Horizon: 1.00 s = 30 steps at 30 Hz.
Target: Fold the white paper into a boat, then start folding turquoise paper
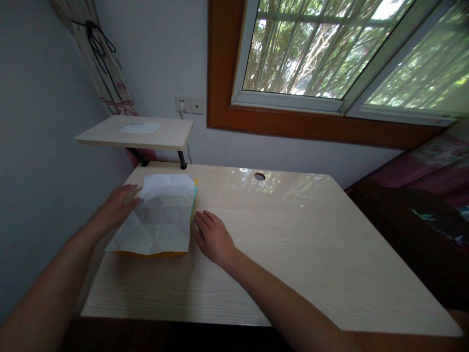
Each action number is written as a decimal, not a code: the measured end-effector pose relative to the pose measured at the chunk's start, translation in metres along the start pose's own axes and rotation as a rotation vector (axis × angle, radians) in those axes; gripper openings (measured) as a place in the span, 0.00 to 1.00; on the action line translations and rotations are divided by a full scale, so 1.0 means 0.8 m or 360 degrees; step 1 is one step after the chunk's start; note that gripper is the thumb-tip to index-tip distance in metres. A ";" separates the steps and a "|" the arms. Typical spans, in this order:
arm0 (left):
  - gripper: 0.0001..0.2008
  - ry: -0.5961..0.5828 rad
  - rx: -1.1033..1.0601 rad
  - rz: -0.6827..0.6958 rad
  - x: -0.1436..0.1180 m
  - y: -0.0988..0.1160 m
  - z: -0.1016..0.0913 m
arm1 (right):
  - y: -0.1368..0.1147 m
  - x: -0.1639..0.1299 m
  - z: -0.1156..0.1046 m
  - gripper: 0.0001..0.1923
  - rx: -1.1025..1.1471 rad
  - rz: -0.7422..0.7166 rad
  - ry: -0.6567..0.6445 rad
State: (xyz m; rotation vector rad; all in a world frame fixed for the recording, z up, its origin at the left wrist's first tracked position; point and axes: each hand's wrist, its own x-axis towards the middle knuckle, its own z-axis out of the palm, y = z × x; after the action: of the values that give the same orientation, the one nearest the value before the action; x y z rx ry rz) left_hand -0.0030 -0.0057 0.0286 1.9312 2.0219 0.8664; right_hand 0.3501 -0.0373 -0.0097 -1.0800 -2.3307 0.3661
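Observation:
A creased sheet of white paper (164,220) lies on the left part of the desk, its folds forming triangles across it. Orange and light-blue edges of other sheets peek out beneath it, along its front and right sides. My left hand (122,204) is at the paper's left edge, thumb and fingers apart, fingertips at the sheet. On the other side, my right hand (213,235) rests on the desk with its fingers stretched out toward the right edge of the stack. Neither hand is gripping anything.
The pale wooden desk (286,254) has a round cable hole (259,176) near its back edge. A small raised shelf (168,139) stands at the back left, bearing a white label (139,128). Behind are wall sockets (189,105), a window (300,54) and a tied curtain (106,63).

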 end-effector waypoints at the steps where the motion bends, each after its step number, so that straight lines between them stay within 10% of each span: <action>1: 0.27 -0.0019 0.0156 0.0145 -0.002 0.007 0.003 | 0.000 -0.002 0.000 0.24 -0.0021 -0.0024 -0.0012; 12: 0.29 -0.0308 0.0599 0.0456 -0.014 0.110 0.101 | 0.000 0.016 0.009 0.25 -0.0119 -0.0241 -0.0195; 30: 0.26 -0.0401 0.0590 0.0432 -0.024 0.103 0.117 | 0.151 -0.122 -0.145 0.23 0.0015 -0.0018 0.0018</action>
State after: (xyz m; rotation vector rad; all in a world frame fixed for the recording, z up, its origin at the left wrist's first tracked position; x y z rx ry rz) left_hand 0.1183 -0.0027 -0.0061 2.4121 1.8995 0.2810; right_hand 0.5439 -0.0322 -0.0042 -1.0613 -2.3220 0.3658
